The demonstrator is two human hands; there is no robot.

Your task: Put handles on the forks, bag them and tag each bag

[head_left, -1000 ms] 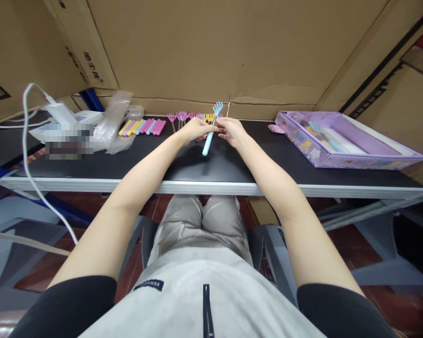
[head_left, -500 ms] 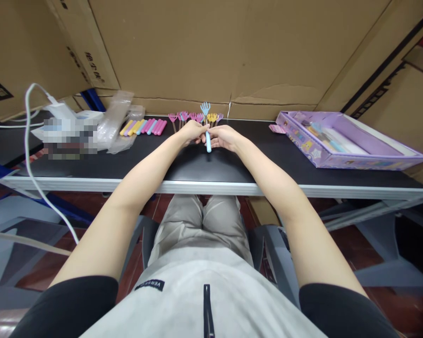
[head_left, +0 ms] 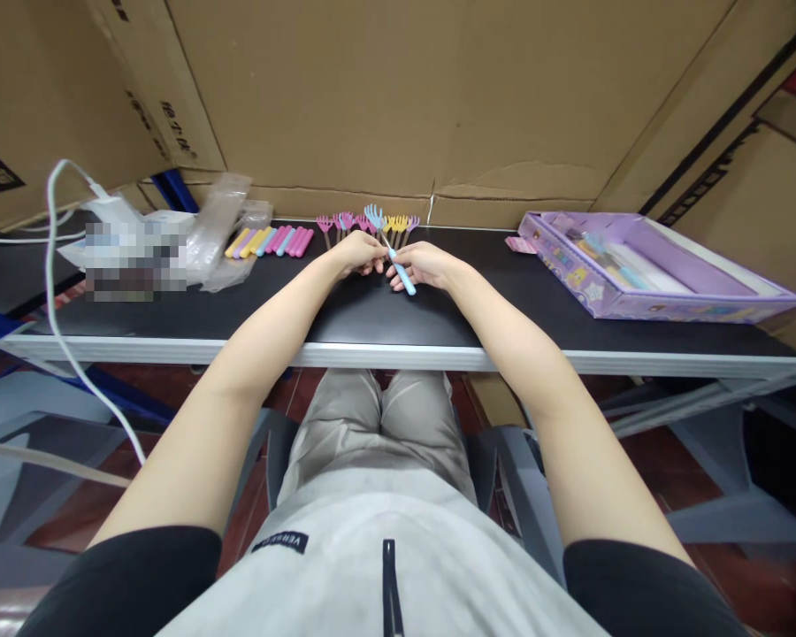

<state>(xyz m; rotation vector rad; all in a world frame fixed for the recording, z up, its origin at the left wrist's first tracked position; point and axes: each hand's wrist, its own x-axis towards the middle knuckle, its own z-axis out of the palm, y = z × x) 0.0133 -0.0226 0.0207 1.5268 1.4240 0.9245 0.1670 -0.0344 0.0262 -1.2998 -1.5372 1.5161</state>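
A small back scratcher with a light blue claw head, a thin metal stem and a light blue handle (head_left: 404, 277) is held above the table, tilted with its head up to the left. My left hand (head_left: 358, 254) pinches it near the stem, fingers curled. My right hand (head_left: 424, 264) grips the top of the handle between thumb and fingers. Behind my hands lies a row of more back scratchers, with pink heads (head_left: 346, 219) and yellow heads (head_left: 398, 224) and a purple one; my hands hide parts of their stems.
Left of my hands lies a row of coloured handles (head_left: 270, 241) in yellow, purple, blue and pink. Clear plastic bags (head_left: 213, 234) and a white cable (head_left: 51, 257) are farther left. A purple open box (head_left: 677, 307) stands at right, by a pink card (head_left: 521, 244). Cardboard walls the table's back.
The blue back scratcher has turned from nearly upright to a slant, its head moving left and its handle end right. My hands stay close together around it.
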